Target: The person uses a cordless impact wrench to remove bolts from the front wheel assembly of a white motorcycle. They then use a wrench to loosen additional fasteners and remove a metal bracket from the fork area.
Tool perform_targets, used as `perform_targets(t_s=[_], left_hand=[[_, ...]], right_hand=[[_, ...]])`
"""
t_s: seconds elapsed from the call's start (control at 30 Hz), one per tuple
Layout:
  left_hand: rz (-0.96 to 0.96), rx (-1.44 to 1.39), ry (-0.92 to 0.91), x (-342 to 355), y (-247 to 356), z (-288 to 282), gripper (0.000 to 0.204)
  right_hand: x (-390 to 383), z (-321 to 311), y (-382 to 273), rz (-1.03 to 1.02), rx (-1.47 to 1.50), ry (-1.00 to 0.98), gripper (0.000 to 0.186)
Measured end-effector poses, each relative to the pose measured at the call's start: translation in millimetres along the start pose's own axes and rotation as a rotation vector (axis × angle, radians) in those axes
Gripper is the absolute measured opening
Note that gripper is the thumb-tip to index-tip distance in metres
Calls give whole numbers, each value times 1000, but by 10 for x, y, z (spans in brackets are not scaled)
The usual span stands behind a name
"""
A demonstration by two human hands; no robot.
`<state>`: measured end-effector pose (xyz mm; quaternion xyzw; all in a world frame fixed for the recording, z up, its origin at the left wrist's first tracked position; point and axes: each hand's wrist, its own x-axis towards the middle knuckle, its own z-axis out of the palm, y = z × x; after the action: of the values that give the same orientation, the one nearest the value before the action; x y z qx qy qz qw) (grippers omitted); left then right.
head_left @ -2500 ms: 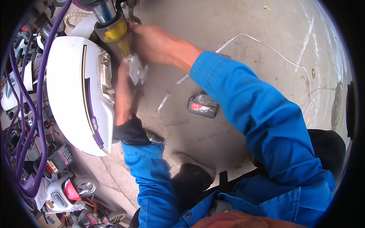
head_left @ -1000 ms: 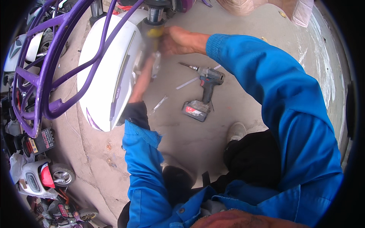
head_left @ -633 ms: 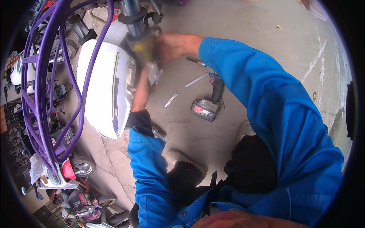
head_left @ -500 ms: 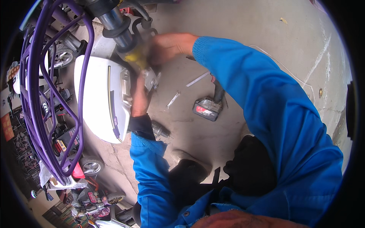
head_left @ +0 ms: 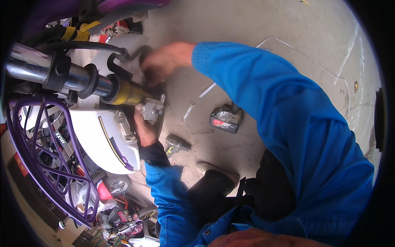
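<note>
- Left hand (head_left: 144, 128) at centre-left of the frame, thumb side against the metal bracket (head_left: 152, 110) at the fork's lower end; fingers run out of sight behind, so how tightly they close cannot be told.
- Right hand (head_left: 161, 64) above it, upper centre-left, smeared by blur; fingers look bent, near the yellow fork section's far side; what they grasp, if anything, cannot be told.
- Fork leg (head_left: 128, 94) slants down from the left edge to the centre-left; chrome tube (head_left: 78, 78) first, dark collars around it, then the scuffed yellow section, then the bracket – pale, with bolt heads showing.
- Black hose (head_left: 88, 45) bends along the fork's upper side, upper left; purple body panel (head_left: 111, 8) at the top edge.
- White fender (head_left: 94, 136) just below the fork, dark and yellow stripe along its right side; purple tube rack (head_left: 53, 100) to its left, bowed by the lens.
- On the concrete floor (head_left: 255, 24): small wrench (head_left: 188, 112) right of the bracket, apart from it; power-tool battery (head_left: 226, 119) farther right, the tool's upper part under the right sleeve (head_left: 263, 92); drill (head_left: 177, 145) with yellow-green markings beside the left cuff; white strip (head_left: 207, 89) near the right forearm.
- Shoe (head_left: 218, 171) lower centre; parked scooter (head_left: 104, 191) with red panel, lower left – others crowd around it.
</note>
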<state>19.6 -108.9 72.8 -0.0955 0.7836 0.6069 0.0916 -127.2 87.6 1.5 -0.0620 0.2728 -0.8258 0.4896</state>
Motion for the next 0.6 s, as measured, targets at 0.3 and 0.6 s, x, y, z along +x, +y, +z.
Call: perform_targets(t_s=[0.3,0.6], left_hand=[[45,14,36,-8,-29,-6,57],[43,57,77,5,-85,-55,58]], right_hand=[[-34,-83,-149,-336,-1079,-207,30],[-257,154,-220,-245,-1089,-93,36]])
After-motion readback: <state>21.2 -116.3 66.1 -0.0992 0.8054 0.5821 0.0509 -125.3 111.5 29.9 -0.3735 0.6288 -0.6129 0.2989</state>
